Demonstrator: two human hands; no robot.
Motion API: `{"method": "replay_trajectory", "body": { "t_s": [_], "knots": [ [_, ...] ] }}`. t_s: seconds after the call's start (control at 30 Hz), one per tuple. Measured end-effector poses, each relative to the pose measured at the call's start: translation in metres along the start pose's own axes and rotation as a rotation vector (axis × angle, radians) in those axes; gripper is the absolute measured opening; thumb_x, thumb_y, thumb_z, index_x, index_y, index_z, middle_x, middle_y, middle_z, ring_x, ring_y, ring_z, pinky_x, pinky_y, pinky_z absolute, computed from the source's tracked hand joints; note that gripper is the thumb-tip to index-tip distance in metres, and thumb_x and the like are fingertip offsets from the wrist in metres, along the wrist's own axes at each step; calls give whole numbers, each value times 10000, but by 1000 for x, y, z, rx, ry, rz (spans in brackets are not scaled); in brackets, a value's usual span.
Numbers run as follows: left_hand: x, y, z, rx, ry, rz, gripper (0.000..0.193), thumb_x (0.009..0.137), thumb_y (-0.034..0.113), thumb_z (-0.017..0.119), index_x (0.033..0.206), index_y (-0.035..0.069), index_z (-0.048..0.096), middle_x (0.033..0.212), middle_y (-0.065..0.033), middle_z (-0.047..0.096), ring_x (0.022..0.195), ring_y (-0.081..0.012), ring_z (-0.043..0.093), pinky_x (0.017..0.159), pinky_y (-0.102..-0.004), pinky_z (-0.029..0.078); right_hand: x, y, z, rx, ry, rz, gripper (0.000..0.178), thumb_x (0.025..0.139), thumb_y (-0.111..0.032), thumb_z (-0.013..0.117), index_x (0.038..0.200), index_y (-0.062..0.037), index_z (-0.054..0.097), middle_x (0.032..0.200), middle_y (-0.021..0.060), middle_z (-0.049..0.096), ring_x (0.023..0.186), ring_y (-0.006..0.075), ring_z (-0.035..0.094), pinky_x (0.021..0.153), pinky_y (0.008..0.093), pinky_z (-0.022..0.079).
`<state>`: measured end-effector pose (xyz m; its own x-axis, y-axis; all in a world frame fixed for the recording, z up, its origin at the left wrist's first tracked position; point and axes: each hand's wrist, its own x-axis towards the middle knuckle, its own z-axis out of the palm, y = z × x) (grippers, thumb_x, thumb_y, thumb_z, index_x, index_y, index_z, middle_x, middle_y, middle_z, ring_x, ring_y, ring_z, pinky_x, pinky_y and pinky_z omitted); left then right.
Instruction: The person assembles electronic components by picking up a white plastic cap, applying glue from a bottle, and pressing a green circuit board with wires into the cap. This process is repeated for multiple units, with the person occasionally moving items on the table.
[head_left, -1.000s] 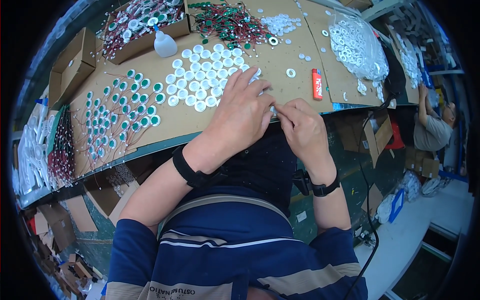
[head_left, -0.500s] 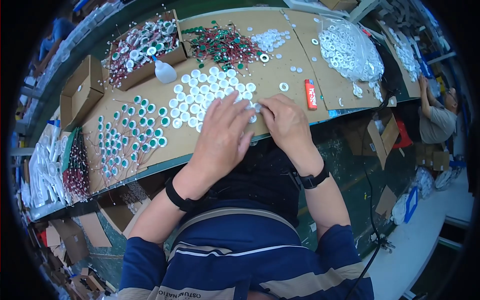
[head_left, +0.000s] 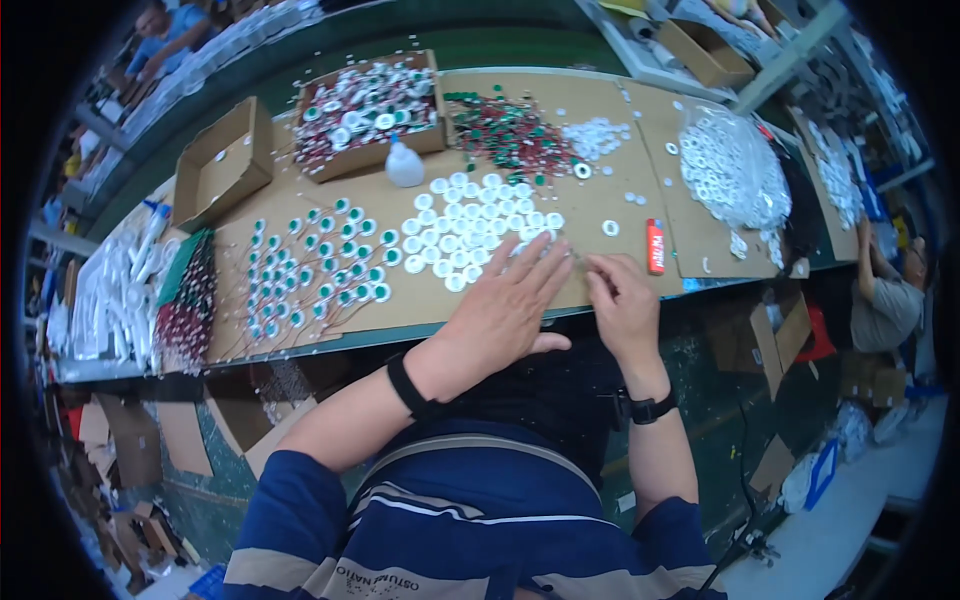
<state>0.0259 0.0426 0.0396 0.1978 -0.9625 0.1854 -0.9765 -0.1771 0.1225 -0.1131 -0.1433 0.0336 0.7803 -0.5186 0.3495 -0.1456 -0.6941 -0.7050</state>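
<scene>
The left hand (head_left: 505, 305) lies palm down at the surface's (head_left: 575, 95) near edge, its grip spread, fingers straight and thumb out, the fingertips over the nearest white discs (head_left: 472, 211). Just beside it, the right hand (head_left: 628, 300) has its fingers curled with the thumb near them; whether that grip pinches anything I cannot tell. The discs form a close-packed patch directly ahead of the left hand.

Below the near edge, an open floor box (head_left: 235, 420) on the left has small pale pieces by its flaps; another carton (head_left: 790, 330) stands open on the right, its contents unclear.

On the surface, green-centred discs with thin wires (head_left: 349, 248) spread left of the patch, and a red lighter (head_left: 655, 247) lies to its right. At far left, a clear plastic bag (head_left: 108, 290) holds long white parts.

Farther back stands a white squeeze bottle (head_left: 404, 165) with a blue tip, just in front of a full cardboard box (head_left: 430, 138) heaped with wired white and green discs. Left of that, a shallow tilted box (head_left: 258, 150) holds a small white piece. On the far right, a clear bag (head_left: 765, 195) bulges with white rings.
</scene>
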Motion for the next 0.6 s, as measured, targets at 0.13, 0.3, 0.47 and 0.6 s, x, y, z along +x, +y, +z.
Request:
{"method": "replay_trajectory", "body": {
  "t_s": [0.13,0.3,0.47,0.6],
  "knots": [
    [-3,2,-4,-48,38,-1,1063,991,732,735,1733,11,490,1807,-176,473,1739,-372,337,1426,-582,226,3,-1,3,29,5,51,227,1040,-10,769,1260,-6,824,1125,140,793,918,277,785,818,370,626],
    [-37,3,-11,-97,123,-71,1059,984,697,776,1716,-13,490,1798,-222,467,1728,-401,353,1415,-604,241,-1,-1,3,67,-2,68,223,1068,-21,754,1282,7,810,1175,105,783,891,192,748,817,315,605],
    [-67,-29,-17,8,175,-263,1064,971,669,817,1703,-31,492,1795,-251,459,1720,-419,364,1402,-620,256,-4,-10,15,35,34,19,226,1065,-19,755,1282,16,808,1174,104,781,902,193,758,825,317,615],
    [-62,-31,-17,-7,176,-247,1066,976,683,807,1696,-41,499,1798,-254,455,1722,-417,364,1402,-608,260,-5,-8,22,22,54,29,220,1061,-18,756,1271,17,810,1161,107,775,921,201,771,830,324,625]
  ]
}}
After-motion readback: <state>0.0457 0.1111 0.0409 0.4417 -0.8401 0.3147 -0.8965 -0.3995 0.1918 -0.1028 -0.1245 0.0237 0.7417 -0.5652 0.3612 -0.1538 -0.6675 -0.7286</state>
